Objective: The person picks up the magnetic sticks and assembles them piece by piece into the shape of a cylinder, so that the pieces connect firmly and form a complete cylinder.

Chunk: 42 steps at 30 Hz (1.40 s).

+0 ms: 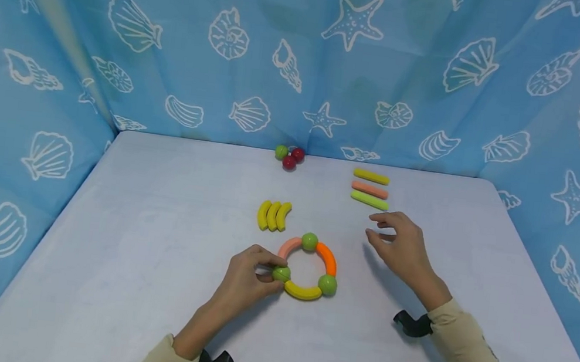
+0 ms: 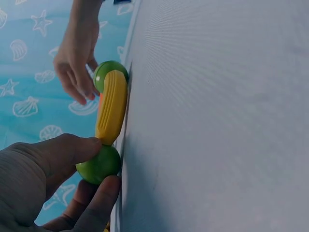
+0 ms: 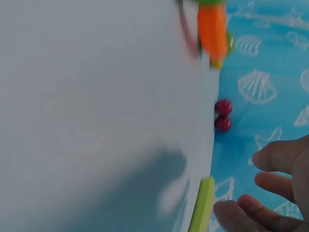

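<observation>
A ring of toy pieces lies on the white table. Three green balls alternate in it with an orange curved rod, a pink curved rod and a yellow curved rod. At the ring's left side, my left hand pinches one green ball between thumb and fingers, the thumb tip right at the yellow rod's end. My right hand hovers to the right of the ring, fingers loosely bent and nothing between them. Just beyond its fingertips lies a lime-green straight stick.
Behind the lime stick lie a pink stick and a yellow stick. Three yellow curved rods sit side by side beyond the ring. Two red balls and a green ball are near the back edge, before a blue shell-patterned curtain.
</observation>
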Tool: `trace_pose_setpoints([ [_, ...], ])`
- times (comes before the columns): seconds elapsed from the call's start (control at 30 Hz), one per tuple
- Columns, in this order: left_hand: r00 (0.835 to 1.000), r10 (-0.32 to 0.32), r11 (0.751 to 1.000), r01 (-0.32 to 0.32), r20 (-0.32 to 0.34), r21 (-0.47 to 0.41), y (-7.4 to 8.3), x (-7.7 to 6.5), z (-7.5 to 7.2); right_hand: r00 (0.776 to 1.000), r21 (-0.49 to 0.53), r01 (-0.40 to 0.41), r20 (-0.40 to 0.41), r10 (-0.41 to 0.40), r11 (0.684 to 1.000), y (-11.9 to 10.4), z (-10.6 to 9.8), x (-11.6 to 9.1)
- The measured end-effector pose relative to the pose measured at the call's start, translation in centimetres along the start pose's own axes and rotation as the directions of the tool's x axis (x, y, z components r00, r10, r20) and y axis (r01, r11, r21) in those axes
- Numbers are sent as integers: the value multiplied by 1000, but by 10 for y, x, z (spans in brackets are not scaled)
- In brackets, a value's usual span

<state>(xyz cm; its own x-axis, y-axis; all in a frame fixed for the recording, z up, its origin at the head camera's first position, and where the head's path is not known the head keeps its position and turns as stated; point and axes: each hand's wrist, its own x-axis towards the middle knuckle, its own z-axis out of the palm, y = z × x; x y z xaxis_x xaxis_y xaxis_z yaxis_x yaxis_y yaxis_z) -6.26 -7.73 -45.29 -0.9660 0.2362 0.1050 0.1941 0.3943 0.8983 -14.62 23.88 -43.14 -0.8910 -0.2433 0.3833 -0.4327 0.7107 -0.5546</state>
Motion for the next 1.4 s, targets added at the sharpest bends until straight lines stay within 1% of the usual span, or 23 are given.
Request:
trace_pose_setpoints([
  [0.13,1000,2,1000,-2,5,10,-1,-1,1,996,-109,-54,59,61,993,16,0,20],
  [0.27,1000,2,1000,-2,0,14,-1,-1,2,983,-223,-99,128,130,970,24,4,38],
  [0.37,1000,4,1000,-4,-7,17,-2,-2,2,976,-285,-94,161,144,954,28,8,48],
  [0.43,1000,7,1000,-7,-7,14,-2,-3,2,975,-313,-77,173,137,946,31,11,52],
  [0.67,1000,12,1000,-11,-2,19,-1,-3,2,976,-361,-36,188,111,932,37,17,66],
  [0.77,1000,15,1000,-15,-3,20,0,-2,2,973,-379,-14,208,100,925,38,18,73],
  [0.9,1000,10,1000,-10,-1,21,1,-2,1,964,-398,6,245,100,917,37,17,78],
  [1.17,1000,-2,1000,2,-2,26,2,-2,1,940,-453,78,330,86,888,33,14,84],
  [1.3,1000,-2,1000,2,-2,26,2,-2,1,927,-461,74,358,109,884,32,14,85],
  [1.4,1000,-4,1000,4,-2,29,1,-2,1,924,-460,63,362,123,886,32,14,85],
])
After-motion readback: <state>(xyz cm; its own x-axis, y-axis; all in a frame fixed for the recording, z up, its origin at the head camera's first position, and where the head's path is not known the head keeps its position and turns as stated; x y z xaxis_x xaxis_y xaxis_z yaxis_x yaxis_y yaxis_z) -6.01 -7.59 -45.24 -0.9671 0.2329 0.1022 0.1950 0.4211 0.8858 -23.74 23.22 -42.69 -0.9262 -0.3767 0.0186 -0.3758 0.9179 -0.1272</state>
